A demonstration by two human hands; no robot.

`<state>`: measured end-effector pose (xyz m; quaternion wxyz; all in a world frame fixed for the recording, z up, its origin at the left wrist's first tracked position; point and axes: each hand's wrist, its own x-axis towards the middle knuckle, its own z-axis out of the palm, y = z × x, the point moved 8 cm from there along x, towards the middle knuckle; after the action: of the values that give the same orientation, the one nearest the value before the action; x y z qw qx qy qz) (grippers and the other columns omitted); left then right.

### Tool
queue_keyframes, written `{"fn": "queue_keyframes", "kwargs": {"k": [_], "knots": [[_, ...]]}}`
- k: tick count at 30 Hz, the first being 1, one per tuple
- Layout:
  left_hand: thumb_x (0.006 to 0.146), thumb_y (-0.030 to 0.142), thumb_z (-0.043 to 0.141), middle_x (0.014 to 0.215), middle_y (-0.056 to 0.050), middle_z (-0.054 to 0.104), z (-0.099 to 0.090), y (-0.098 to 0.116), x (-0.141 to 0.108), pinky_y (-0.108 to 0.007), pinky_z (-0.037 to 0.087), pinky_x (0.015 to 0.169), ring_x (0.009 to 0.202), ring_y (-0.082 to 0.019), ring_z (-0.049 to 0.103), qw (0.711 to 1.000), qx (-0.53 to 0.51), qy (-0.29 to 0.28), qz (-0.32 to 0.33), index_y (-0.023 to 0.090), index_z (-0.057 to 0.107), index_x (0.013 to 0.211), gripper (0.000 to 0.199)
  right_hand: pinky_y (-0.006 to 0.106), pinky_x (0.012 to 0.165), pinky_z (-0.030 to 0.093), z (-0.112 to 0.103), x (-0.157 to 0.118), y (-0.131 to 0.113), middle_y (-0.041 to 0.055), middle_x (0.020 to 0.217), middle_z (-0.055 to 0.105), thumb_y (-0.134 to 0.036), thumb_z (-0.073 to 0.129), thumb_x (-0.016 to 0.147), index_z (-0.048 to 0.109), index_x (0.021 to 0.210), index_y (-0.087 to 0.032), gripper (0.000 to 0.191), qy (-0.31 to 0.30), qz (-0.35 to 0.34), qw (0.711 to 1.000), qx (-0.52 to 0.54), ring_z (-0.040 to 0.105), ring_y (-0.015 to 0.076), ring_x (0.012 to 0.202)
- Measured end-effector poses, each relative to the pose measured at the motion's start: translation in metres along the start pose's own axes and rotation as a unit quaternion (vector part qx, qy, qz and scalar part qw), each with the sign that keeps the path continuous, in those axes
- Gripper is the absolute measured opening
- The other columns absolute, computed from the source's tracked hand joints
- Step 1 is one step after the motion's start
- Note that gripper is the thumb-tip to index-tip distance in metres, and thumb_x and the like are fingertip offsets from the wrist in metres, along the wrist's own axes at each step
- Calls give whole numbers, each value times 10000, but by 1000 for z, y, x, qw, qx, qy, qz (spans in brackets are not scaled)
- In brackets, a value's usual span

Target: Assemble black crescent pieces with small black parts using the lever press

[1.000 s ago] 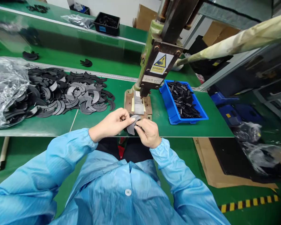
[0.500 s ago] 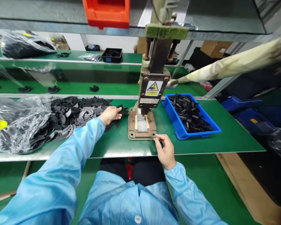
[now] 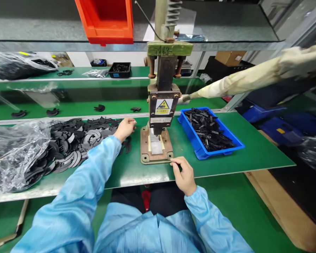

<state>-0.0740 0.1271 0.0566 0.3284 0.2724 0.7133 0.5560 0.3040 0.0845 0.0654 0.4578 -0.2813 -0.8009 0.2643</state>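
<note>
My left hand [image 3: 125, 129] is stretched over the right end of a pile of black curved parts [image 3: 76, 140], with fingers slightly apart and nothing visible in them. Just beyond its fingertips, one black curved part [image 3: 136, 109] lies by the far green belt. My right hand [image 3: 183, 174] is at the front right corner of the hand press [image 3: 160, 105], thumb and forefinger pinched near the base plate [image 3: 144, 158]. Whatever is between those fingertips, if anything, is too small to make out. Under the press head sits a pale fixture block [image 3: 156, 147].
A blue tray [image 3: 200, 156] of black parts stands right of the press. The press's wrapped lever [image 3: 252, 79] reaches out to the right. Clear plastic bagging [image 3: 10, 158] lies at the left. An orange bin [image 3: 107, 35] sits on the shelf above. More curved parts [image 3: 99, 108] dot the far belt.
The black curved part has left my left hand and now lies farther back by the belt. My left hand's fingers have loosened. The right hand stays at the press corner; the view has shifted.
</note>
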Motion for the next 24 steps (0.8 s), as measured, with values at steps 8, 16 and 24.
{"fn": "queue_keyframes", "kwargs": {"k": [8, 16, 24], "knots": [[1032, 523, 628, 861, -21, 668, -5, -39, -146, -334, 515, 697, 726, -189, 621, 940, 226, -128, 221, 191, 706, 1283, 423, 344, 807, 611, -32, 15, -14, 50, 963, 742, -234, 619, 1023, 724, 1127, -240, 148, -16, -18, 999, -28, 714, 167, 893], [1040, 551, 641, 909, -23, 694, -18, -62, -177, -321, 498, 696, 754, -188, 619, 922, 256, -104, 270, 206, 751, 1168, 384, 378, 868, 597, -139, 64, 39, 68, 1023, 737, -384, 566, 1037, 733, 1122, -230, 243, 17, 104, 968, -230, 665, 182, 862], [1065, 538, 608, 886, -8, 684, -7, -58, -182, -315, 498, 716, 756, -179, 636, 901, 291, -125, 296, 235, 756, 1126, 343, 380, 1065, 558, -187, 118, 119, 93, 1242, 771, -375, 721, 927, 758, 1223, -251, 322, -64, 255, 882, -392, 702, 223, 1113]]}}
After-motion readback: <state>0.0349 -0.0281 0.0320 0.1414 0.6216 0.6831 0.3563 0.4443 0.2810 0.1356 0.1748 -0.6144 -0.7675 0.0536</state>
